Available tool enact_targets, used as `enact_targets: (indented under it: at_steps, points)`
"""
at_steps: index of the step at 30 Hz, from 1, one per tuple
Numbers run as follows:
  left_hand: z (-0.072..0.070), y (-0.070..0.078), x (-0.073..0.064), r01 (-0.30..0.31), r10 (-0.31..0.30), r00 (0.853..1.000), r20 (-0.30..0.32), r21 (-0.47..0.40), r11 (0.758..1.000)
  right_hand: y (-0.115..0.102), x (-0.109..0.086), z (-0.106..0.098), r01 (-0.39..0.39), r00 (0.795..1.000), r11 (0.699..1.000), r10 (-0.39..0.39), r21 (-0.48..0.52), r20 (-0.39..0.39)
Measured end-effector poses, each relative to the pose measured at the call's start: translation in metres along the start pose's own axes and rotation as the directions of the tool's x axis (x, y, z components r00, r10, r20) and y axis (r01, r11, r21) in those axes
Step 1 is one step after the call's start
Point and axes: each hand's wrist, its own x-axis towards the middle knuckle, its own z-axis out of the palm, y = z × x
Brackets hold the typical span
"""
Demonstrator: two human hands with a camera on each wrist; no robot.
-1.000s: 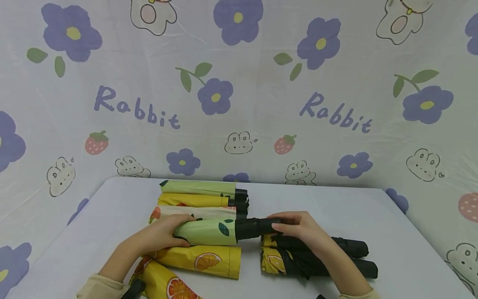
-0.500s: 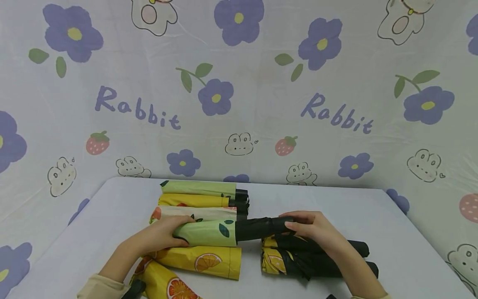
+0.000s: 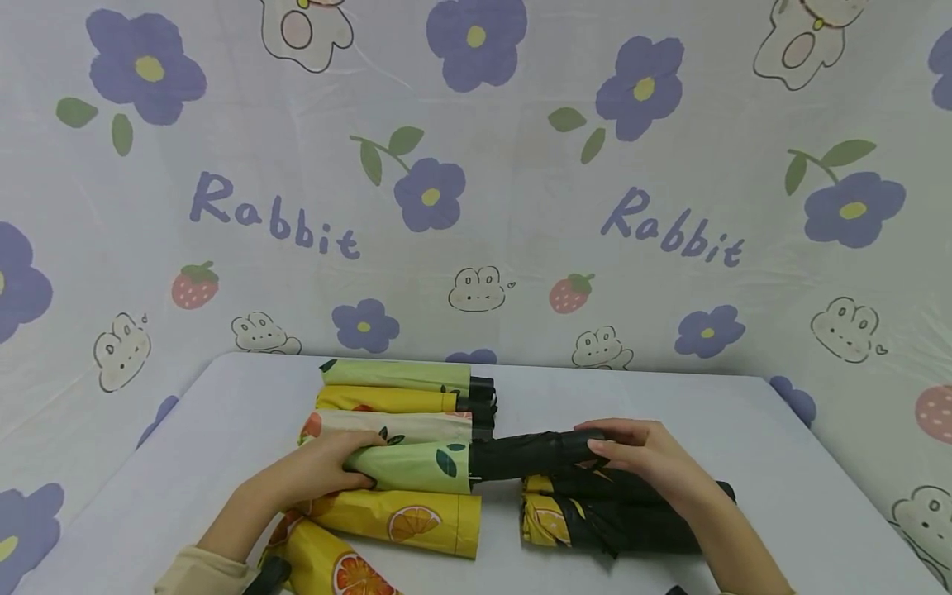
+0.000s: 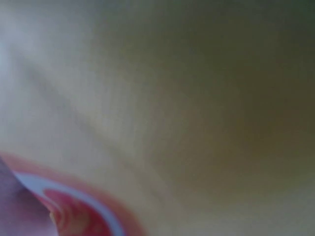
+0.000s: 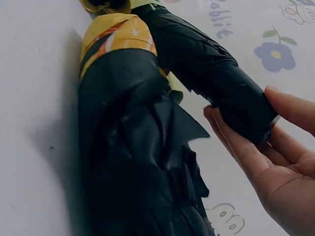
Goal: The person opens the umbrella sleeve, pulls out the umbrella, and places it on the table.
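The black folded fabric umbrella (image 3: 524, 457) stretches between two hands over the white table (image 3: 744, 430), its left end inside the pale green, leaf-printed tubular sleeve (image 3: 424, 466). The left hand (image 3: 327, 463) is curled over that sleeve, thumb and fingers on opposite sides; the right hand (image 3: 643, 454) pinches the smooth black handle (image 3: 574, 448) between thumb and fingers. The umbrella is probably light and stiff along its core, with slippery, loosely bunched cloth; the sleeve looks soft and likely to crumple, so the handle seems the surest hold
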Motion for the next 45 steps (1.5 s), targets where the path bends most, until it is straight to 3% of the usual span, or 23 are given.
enact_targets:
  at_steps: [9,18,30,41,45]
  points:
    - [-0.001,0.0,-0.001,0.0,0.0,1.0,0.0,0.008,1.0,0.005,-0.009,-0.014,-0.017,0.998,0.999,0.019,0.033,-0.054]
    - [-0.001,0.001,-0.001,-0.024,0.024,1.0,-0.011,0.03,0.999,0.015,-0.02,-0.035,0.013,0.999,0.997,-0.01,0.082,-0.045]
    - [-0.001,0.0,-0.001,-0.006,0.006,1.0,0.001,0.02,1.0,0.025,-0.027,-0.053,0.065,0.997,0.99,-0.061,0.122,-0.041]
    - [-0.001,0.0,-0.001,0.013,-0.013,1.0,-0.005,0.024,1.0,0.036,-0.033,-0.07,0.039,0.997,0.984,-0.026,0.172,-0.079]
    - [-0.001,0.0,-0.001,-0.001,0.001,1.0,-0.004,0.021,1.0,0.041,-0.035,-0.076,0.074,0.995,0.977,-0.059,0.201,-0.079]
